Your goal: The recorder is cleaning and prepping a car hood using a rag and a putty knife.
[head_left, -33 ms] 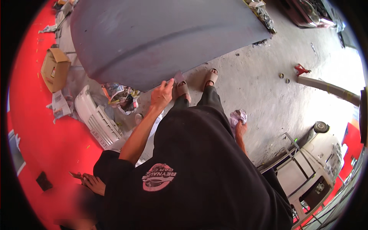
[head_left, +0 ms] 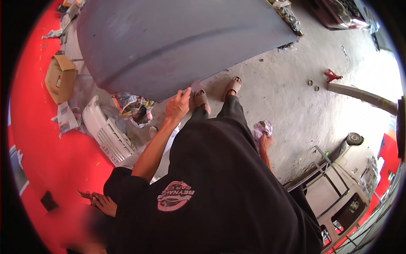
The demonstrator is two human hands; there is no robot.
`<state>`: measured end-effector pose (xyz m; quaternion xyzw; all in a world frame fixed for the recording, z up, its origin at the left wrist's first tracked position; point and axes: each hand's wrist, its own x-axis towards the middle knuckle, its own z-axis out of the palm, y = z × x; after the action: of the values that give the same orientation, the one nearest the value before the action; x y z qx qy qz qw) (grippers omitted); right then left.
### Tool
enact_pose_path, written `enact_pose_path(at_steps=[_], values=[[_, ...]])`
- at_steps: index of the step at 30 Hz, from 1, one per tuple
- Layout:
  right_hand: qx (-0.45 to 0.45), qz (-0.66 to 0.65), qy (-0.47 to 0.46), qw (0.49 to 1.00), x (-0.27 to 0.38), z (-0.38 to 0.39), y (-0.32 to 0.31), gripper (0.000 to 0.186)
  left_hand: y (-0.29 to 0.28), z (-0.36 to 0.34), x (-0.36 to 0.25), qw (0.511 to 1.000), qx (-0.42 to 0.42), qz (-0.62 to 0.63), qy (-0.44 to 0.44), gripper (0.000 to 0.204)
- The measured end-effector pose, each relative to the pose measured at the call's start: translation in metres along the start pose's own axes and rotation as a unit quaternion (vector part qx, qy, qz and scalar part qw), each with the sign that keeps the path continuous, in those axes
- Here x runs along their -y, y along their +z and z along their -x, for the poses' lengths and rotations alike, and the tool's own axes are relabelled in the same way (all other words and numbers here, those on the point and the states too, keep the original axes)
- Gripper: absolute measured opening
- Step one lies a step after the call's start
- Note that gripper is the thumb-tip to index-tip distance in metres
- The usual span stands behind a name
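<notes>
My left hand (head_left: 177,106) is closed at the near edge of a grey, dull-surfaced car hood (head_left: 182,51). A thin, translucent pinkish piece (head_left: 197,85) sticks out past its fingertips, by the hood's edge; its exact kind is unclear. Low on my right side, my right hand (head_left: 265,142) grips a crumpled whitish-purple cloth (head_left: 262,128). That hand hangs away from the hood, over the concrete floor. My sandalled feet (head_left: 233,86) stand just in front of the hood edge.
A white bumper (head_left: 103,129), bagged scraps (head_left: 133,108) and an open cardboard box (head_left: 60,79) lie at left. Another person's hand (head_left: 104,204) is at lower left. A red stand (head_left: 333,76) sits by a beam (head_left: 361,98). A whitish vehicle body (head_left: 338,180) stands lower right.
</notes>
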<state>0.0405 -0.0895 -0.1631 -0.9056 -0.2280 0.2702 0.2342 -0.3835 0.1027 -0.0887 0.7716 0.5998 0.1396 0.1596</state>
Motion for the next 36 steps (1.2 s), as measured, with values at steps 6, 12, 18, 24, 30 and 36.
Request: enact_pose_path(at_steps=[6,12,18,24,30,36], values=[[-0.009,-0.069,0.101,0.992,0.002,0.008,0.004,0.04,-0.022,0.022,0.011,0.997,0.03,-0.044,-0.059,0.037],[-0.023,-0.04,0.117,0.992,-0.021,-0.009,0.0,0.039,0.016,-0.031,-0.044,0.999,-0.001,-0.026,-0.032,0.035],[-0.016,-0.105,0.139,0.984,-0.013,-0.025,-0.018,0.043,0.004,-0.01,-0.025,0.997,0.0,-0.038,-0.062,0.037],[-0.005,-0.103,0.14,0.985,-0.025,-0.045,-0.021,0.044,0.019,-0.062,-0.075,0.998,0.008,-0.041,-0.048,0.036],[-0.024,-0.121,0.155,0.98,-0.01,-0.068,-0.035,0.047,0.005,-0.034,-0.053,0.997,0.011,-0.05,-0.065,0.037],[-0.002,-0.093,0.119,0.989,-0.022,-0.092,-0.026,0.045,0.034,-0.082,-0.095,0.997,0.007,-0.037,-0.067,0.038]])
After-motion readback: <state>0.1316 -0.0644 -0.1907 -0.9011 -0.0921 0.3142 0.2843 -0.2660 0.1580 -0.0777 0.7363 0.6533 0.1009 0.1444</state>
